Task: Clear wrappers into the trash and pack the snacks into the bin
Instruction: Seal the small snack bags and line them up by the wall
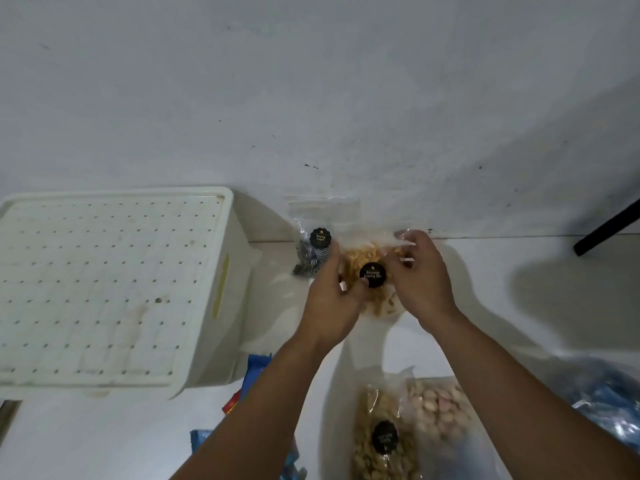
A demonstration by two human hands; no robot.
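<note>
Both hands work one thing: the left hand [330,299] and the right hand [420,271] each curl round a side of the clear plastic pouch of golden-yellow crisps with a round black label [372,271], held just above the pale floor by the wall. Best, I'd judge, to keep the grip on its edges and not crush the crisps on the way to the bin. Just beyond the left hand leans a clear pouch of dark striped snacks [313,256]. Further left sits the white perforated plastic bin [104,289]; whether it is lidded or overturned, and what it holds, I cannot tell. Nearer than the hands lie a clear pouch of tan nuts [381,441] and a clear pouch of pinkish-beige nuts [440,407].
</note>
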